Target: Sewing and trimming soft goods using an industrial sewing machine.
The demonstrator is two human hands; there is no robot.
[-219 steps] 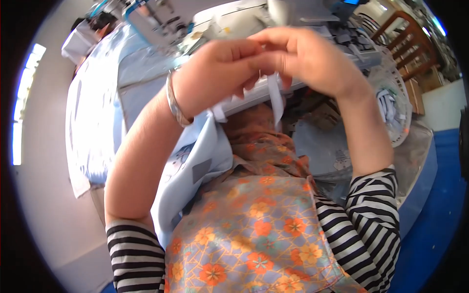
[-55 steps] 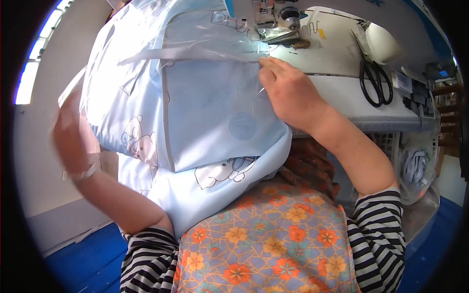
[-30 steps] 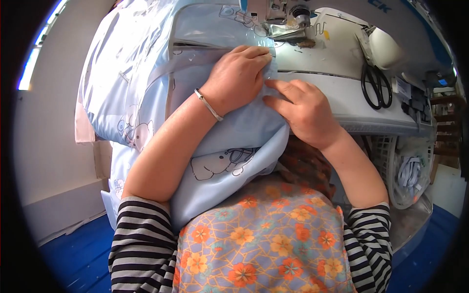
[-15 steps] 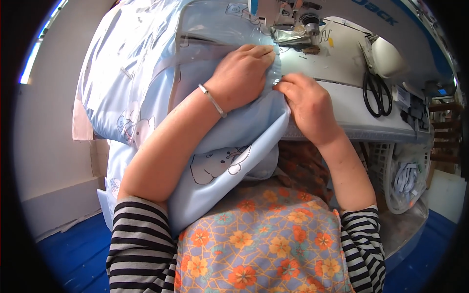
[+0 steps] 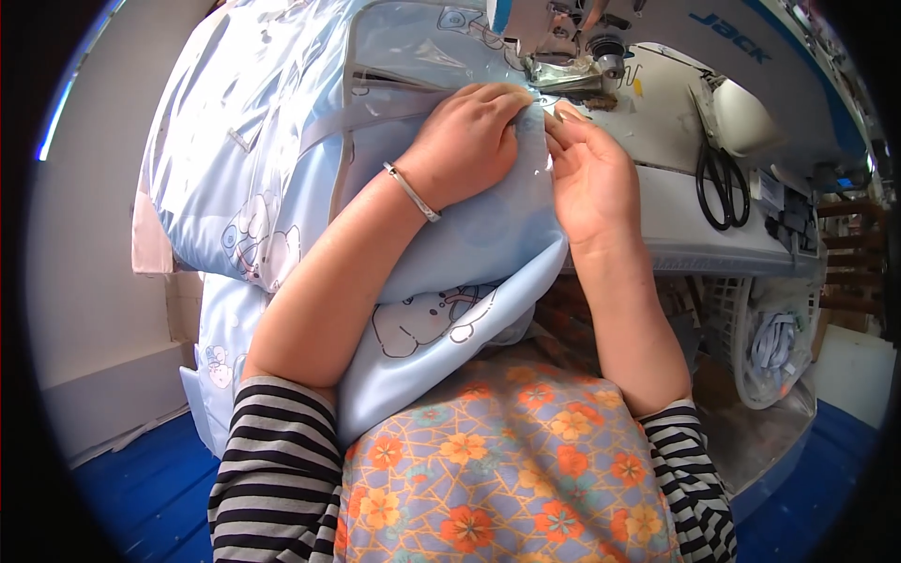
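Observation:
Light blue fabric (image 5: 450,246) with printed cartoon animals spreads from the sewing machine bed over my lap. My left hand (image 5: 474,136) lies on it just left of the presser foot (image 5: 570,77), fingers bent together and gripping the cloth near its edge. A silver bangle circles that wrist. Facing it, my right hand (image 5: 593,178) has its palm turned partly upward, fingers curled at the fabric's right edge close under the foot. Its fingertips close on that edge, partly hidden. A clear, shiny strip shows along the edge between both hands.
Black-handled scissors (image 5: 721,188) lie on the white machine table (image 5: 657,202) at right. A white basket (image 5: 743,342) with pale strips hangs below the table. Bulky, clear-plastic-covered fabric (image 5: 225,113) piles up at left. The machine's arm (image 5: 779,56) overhangs the far right.
My right hand has moved up along the fabric edge toward the presser foot and turned its palm upward. My left hand stays on the cloth, almost in place.

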